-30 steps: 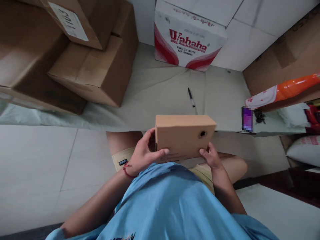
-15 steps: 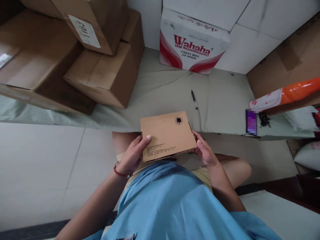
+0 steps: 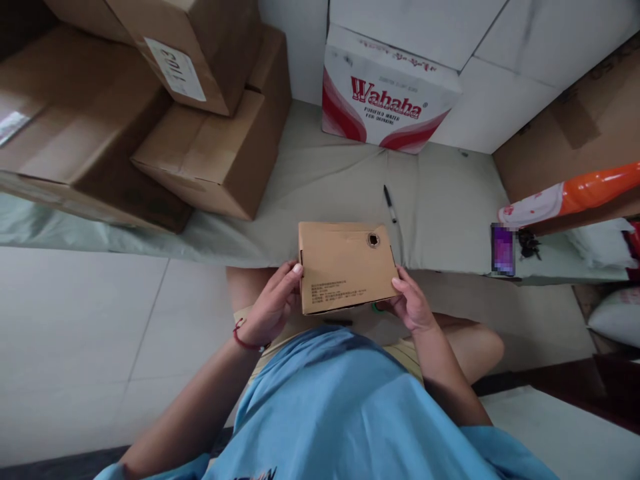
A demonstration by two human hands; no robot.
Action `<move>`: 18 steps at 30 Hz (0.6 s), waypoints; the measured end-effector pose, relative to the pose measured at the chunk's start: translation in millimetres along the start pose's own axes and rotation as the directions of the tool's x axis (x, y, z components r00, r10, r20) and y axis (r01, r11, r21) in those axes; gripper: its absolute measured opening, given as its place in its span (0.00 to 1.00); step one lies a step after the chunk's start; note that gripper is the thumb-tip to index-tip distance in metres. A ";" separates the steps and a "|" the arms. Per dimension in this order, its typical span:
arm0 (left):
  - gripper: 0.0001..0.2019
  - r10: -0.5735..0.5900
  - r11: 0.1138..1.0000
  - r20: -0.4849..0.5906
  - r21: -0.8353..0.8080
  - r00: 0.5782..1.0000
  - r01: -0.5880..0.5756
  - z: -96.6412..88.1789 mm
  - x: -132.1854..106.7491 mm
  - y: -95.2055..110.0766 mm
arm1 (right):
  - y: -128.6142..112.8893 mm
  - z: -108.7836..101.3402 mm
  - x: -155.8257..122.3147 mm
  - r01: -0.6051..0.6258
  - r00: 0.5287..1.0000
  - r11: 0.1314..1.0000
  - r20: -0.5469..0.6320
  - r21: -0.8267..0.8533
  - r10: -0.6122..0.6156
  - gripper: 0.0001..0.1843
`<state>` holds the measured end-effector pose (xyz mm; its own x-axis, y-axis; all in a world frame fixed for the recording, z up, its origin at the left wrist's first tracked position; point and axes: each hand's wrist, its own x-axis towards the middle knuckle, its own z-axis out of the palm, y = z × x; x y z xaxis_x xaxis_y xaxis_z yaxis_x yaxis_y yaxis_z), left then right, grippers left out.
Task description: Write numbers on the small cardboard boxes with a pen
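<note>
A flat brown cardboard box [image 3: 345, 267] with small printed lines and a round dark mark is held in front of my lap, at the bench's front edge. My left hand [image 3: 275, 300] is closed at its left side, thumb along the edge and fingers partly hidden behind. On the opposite side my right hand [image 3: 410, 300] grips the lower right corner, its thumb on the top face and the other fingers underneath. Beyond the box a black and white pen [image 3: 390, 204] lies on the cloth.
Large cardboard boxes [image 3: 200, 153] are stacked at the left of the cloth-covered bench [image 3: 330, 180]. A white and red Wahaba carton [image 3: 390, 93] stands at the wall. To the right are a phone [image 3: 503, 249], keys [image 3: 529, 245] and an orange-and-white packet [image 3: 570, 193].
The flat box has shifted to the right and turned slightly. My left thumb has slid from its top face to the left edge; my right thumb now rests on its corner.
</note>
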<state>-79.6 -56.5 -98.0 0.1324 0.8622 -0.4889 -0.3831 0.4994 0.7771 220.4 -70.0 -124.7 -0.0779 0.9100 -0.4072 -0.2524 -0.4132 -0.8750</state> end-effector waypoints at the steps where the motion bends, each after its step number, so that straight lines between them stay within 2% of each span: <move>1: 0.34 -0.007 1.000 0.013 -0.005 1.000 0.007 -1.1 0.0 0.3 | 1.3 -2.2 1.2 -0.011 1.000 0.999 -0.012 0.038 0.011 0.28; 4: 0.33 -0.029 1.000 0.009 -0.007 1.000 0.029 -3.8 -0.1 1.8 | 2.7 -12.6 3.2 -0.035 0.999 0.990 -0.023 0.140 0.038 0.22; 6: 0.31 -0.047 0.999 -0.008 0.008 0.999 0.047 -5.2 0.3 2.7 | -1.0 -23.6 3.3 0.000 0.998 0.980 -0.059 0.200 0.012 0.21; 9: 0.30 -0.065 0.996 -0.027 0.054 0.998 0.066 -7.0 2.1 2.3 | -18.7 -50.4 5.8 0.162 0.973 0.958 -0.200 0.238 -0.115 0.20; 11: 0.30 -0.057 0.994 -0.041 0.095 0.998 0.061 -8.1 4.3 1.0 | -41.0 -77.0 13.8 0.279 0.924 0.945 -0.315 0.172 -0.216 0.20; 13: 0.29 -0.012 0.989 -0.063 0.149 0.998 0.021 -9.4 7.5 -0.7 | -72.2 -109.4 29.7 0.365 0.835 0.931 -0.446 0.013 -0.321 0.19; 14: 0.29 0.020 0.984 -0.076 0.178 0.997 -0.006 -10.1 9.3 -1.6 | -90.7 -126.5 40.5 0.392 0.765 0.915 -0.518 -0.097 -0.383 0.18; 16: 0.29 0.073 0.972 -0.096 0.230 0.993 -0.050 -11.3 12.7 -3.4 | -131.2 -160.0 66.2 0.355 0.556 0.846 -0.637 -0.398 -0.533 0.15; 18: 0.29 0.089 0.963 -0.102 0.261 0.991 -0.060 -12.1 15.2 -5.0 | -171.8 -189.9 93.8 0.314 0.447 0.789 -0.651 -0.528 -0.613 0.14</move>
<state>-86.7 -46.9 -114.1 0.0037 0.8903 -0.4554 -0.1380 0.4515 0.8815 439.6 79.8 -62.3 0.7479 0.6378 0.1841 0.2853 -0.0584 -0.9567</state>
